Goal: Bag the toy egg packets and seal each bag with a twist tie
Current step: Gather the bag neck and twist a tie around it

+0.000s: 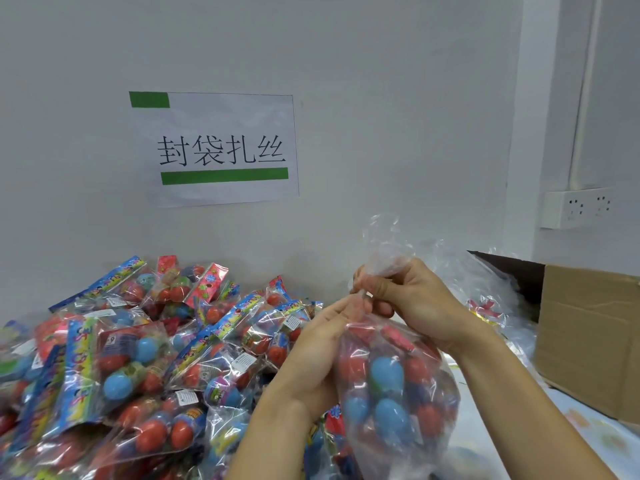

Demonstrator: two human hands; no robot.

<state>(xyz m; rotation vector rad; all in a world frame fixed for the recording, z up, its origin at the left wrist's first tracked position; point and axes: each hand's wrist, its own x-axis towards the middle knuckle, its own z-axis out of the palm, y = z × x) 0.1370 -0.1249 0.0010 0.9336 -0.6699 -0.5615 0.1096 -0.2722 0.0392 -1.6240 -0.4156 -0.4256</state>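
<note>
wall sign (221,150): "封袋扎丝" | packet label (112,339): "6"

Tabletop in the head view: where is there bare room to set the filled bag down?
The one bare patch is the pale table surface at lower right, bordered by the clear plastic bag of toy eggs, the brown cardboard box and the right forearm. Left of the bag it is crowded: the heap of colourful toy egg packets reaches the white wall.
</note>
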